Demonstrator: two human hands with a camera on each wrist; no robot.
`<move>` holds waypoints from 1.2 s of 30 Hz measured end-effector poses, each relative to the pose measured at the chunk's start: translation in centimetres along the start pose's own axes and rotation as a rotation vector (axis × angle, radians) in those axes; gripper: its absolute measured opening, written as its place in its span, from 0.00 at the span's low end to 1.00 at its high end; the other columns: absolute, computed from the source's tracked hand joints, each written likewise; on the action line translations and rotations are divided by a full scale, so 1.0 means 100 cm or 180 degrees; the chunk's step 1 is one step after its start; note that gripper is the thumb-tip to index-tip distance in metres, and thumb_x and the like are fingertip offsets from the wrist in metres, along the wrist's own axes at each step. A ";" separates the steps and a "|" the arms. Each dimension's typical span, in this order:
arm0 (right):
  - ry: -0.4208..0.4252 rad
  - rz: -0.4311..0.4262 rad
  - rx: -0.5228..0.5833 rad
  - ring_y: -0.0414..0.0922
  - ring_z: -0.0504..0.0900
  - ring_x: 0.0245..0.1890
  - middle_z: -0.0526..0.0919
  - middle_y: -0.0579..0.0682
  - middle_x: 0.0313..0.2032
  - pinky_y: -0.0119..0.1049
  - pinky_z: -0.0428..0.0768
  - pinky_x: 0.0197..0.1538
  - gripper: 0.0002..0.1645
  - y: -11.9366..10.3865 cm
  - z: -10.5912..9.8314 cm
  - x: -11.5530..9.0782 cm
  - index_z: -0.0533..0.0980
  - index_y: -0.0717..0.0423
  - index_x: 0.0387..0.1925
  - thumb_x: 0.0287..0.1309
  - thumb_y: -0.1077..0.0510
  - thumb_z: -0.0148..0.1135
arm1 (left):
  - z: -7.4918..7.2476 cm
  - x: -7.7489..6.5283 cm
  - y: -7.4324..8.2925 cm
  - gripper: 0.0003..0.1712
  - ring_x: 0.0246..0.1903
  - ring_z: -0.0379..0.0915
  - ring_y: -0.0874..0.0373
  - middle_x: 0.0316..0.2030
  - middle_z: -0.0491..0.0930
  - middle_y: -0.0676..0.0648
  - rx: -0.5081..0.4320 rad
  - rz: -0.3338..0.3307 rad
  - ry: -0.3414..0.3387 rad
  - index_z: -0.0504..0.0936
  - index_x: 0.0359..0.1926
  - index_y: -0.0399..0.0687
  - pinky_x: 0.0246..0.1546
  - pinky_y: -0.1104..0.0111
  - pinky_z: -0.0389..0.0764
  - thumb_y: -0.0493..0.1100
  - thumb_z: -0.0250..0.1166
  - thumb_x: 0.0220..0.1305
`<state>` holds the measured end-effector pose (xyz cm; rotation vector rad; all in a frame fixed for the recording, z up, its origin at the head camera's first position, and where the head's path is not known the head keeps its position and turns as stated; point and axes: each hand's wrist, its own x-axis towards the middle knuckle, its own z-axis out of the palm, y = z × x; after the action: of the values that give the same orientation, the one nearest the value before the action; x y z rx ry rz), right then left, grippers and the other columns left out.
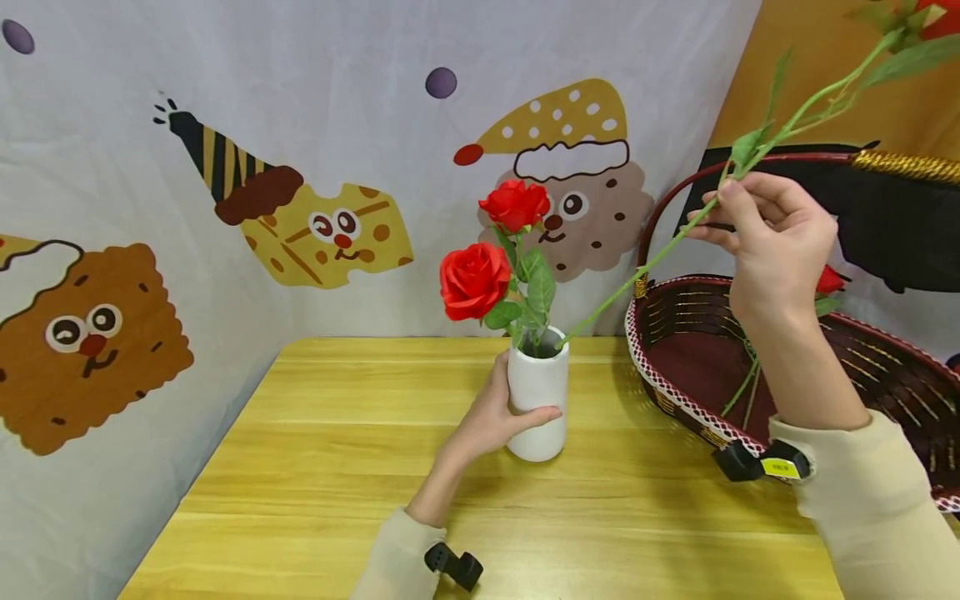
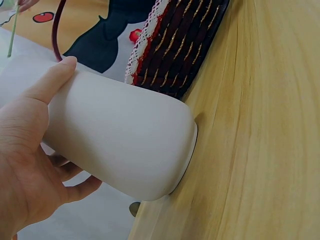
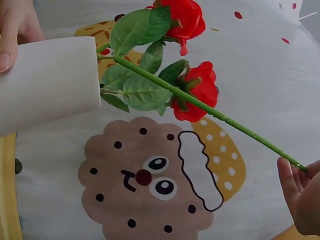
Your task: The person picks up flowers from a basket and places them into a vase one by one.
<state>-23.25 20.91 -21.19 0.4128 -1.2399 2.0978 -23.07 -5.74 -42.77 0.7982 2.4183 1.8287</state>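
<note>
A white vase (image 1: 538,408) stands on the table, and two red roses (image 1: 475,282) with green leaves rise out of it. My left hand (image 1: 495,414) grips the vase from its left side, thumb across the front; the left wrist view shows the fingers curled behind the vase (image 2: 125,135). Up to the right, my right hand (image 1: 780,237) pinches the green stem of another rose (image 1: 637,271) between thumb and fingers. That stem slants down, its lower end right at the vase's rim, and its red bloom is partly cut off at the top right corner.
A dark woven basket (image 1: 675,400) with a white lace rim and a tall handle (image 1: 678,187) stands on the right of the table (image 1: 315,483). Inside it lies another red rose (image 1: 828,281), partly behind my right arm. A cartoon-printed cloth (image 1: 360,108) hangs behind.
</note>
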 end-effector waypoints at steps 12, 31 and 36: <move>-0.0277 -0.0100 -0.0136 0.50 0.83 0.26 0.83 0.62 0.30 0.39 0.85 0.30 0.11 0.018 0.013 -0.008 0.78 0.76 0.37 0.57 0.70 0.70 | 0.000 0.000 -0.001 0.52 0.58 0.70 0.56 0.64 0.66 0.52 -0.0010 -0.0025 0.0000 0.51 0.75 0.58 0.59 0.54 0.72 0.49 0.76 0.59; -0.0631 0.0074 -0.0493 0.48 0.86 0.25 0.84 0.59 0.29 0.39 0.86 0.33 0.07 0.044 0.017 -0.028 0.79 0.72 0.39 0.63 0.69 0.66 | 0.000 0.000 -0.001 0.53 0.58 0.71 0.56 0.64 0.66 0.52 0.0003 -0.0054 -0.0017 0.50 0.76 0.58 0.58 0.55 0.73 0.50 0.76 0.59; -0.0633 0.0165 -0.0655 0.46 0.85 0.26 0.84 0.55 0.29 0.37 0.85 0.34 0.07 0.049 0.017 -0.032 0.80 0.69 0.39 0.63 0.67 0.67 | -0.001 0.000 -0.001 0.53 0.57 0.71 0.56 0.64 0.66 0.52 -0.0010 -0.0067 -0.0016 0.50 0.76 0.58 0.58 0.55 0.73 0.51 0.75 0.60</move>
<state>-24.30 16.57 -25.32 0.5096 -1.5804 1.9836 -23.12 -5.83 -42.86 0.7732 2.4105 1.8205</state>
